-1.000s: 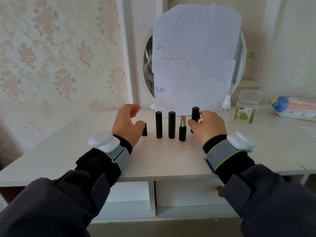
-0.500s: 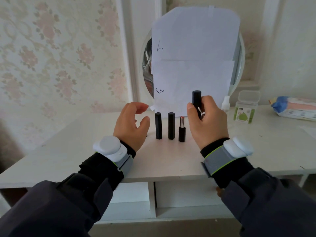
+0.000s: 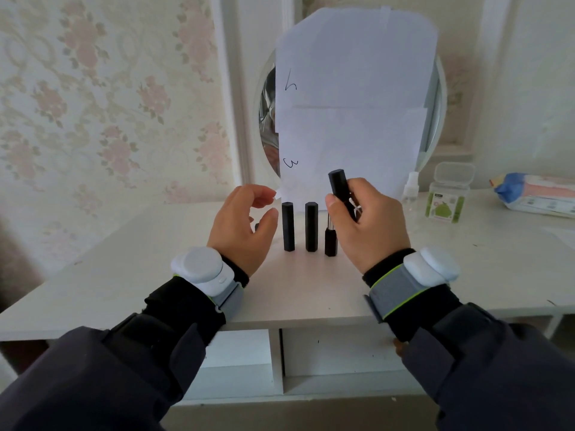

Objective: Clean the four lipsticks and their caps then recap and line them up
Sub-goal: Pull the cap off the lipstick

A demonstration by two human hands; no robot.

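At frame centre the right hand (image 3: 370, 225) grips a lifted black lipstick (image 3: 338, 186), light, rigid and probably slick, best held mid-barrel, while the left hand (image 3: 241, 225) hovers loosely curled, holding nothing.

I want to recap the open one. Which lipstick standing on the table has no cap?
The rightmost standing lipstick, partly behind the right hand: its silver collar shows, while the two to its left are fully black.
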